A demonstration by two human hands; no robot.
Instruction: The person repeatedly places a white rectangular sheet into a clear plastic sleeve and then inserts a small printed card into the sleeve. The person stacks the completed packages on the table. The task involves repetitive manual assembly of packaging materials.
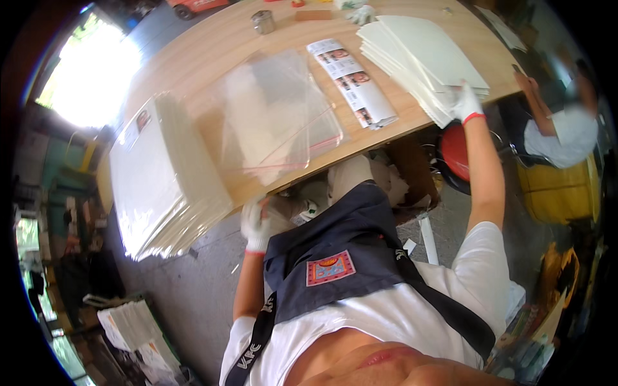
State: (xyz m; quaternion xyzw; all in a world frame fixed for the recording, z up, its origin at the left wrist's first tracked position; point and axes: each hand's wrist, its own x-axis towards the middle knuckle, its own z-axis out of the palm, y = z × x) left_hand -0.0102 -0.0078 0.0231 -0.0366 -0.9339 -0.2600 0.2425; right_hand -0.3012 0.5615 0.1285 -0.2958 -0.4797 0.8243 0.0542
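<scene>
My right hand, in a white glove with a red cuff, is at the near corner of a stack of white sheets at the right of the table. Its fingers close on the edge of the upper sheets; the fingers beneath are hidden. My left hand, gloved the same way, hangs just off the table's front edge, its fingers loosely apart and nothing seen in them. Beside it on the left stands a tall pile of white sheets in clear bags. Clear plastic bags lie overlapped in the middle.
Printed strips lie between the bags and the white stack. A metal tin and a spare glove are at the table's far side. A red stool stands below the right edge, near a seated person.
</scene>
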